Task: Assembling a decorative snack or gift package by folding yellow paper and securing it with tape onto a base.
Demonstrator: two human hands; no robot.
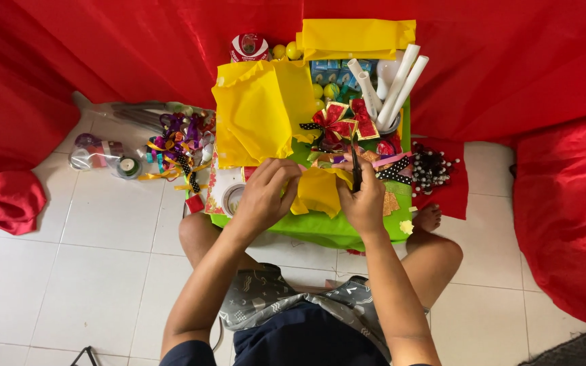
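Two hands work over a green table [320, 234] between the seated person's knees; the left hand [266, 193] pinches the edge of a small folded yellow paper piece [319, 191] lying at the table's near side; the right hand [364, 200] is clenched around black scissors [355, 166], blades pointing away from the body, just beside that paper; behind lie a large crumpled yellow sheet [259, 112], a red-and-gold bow [337, 122] and white paper rolls [391, 85]; ribbons [174, 149] sprawl on the tiled floor [103, 257] to the left.
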